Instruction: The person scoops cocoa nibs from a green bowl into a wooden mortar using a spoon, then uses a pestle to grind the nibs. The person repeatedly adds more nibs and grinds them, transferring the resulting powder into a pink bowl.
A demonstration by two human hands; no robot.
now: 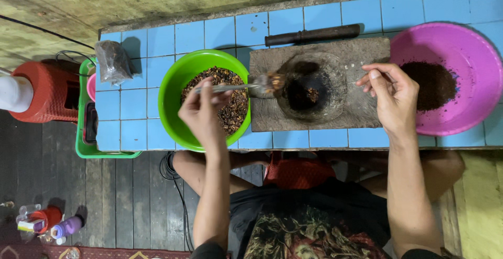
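My left hand point(201, 113) grips spoon point(238, 87), long axis 9-to-3, loaded tip at 3 o'clock over mortar point(309, 89) rim. Right hand point(393, 97) nearer mortar, fingers point(369, 75) loosely curled, empty, resting on board point(361, 109).

A crumpled clear plastic bag point(113, 61) of dark contents stands on the blue tiles.

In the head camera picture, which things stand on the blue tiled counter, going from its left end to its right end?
Dark plastic bag → green bowl of brown pieces → wooden block with a round grinding hollow → pink bowl of dark ground powder.
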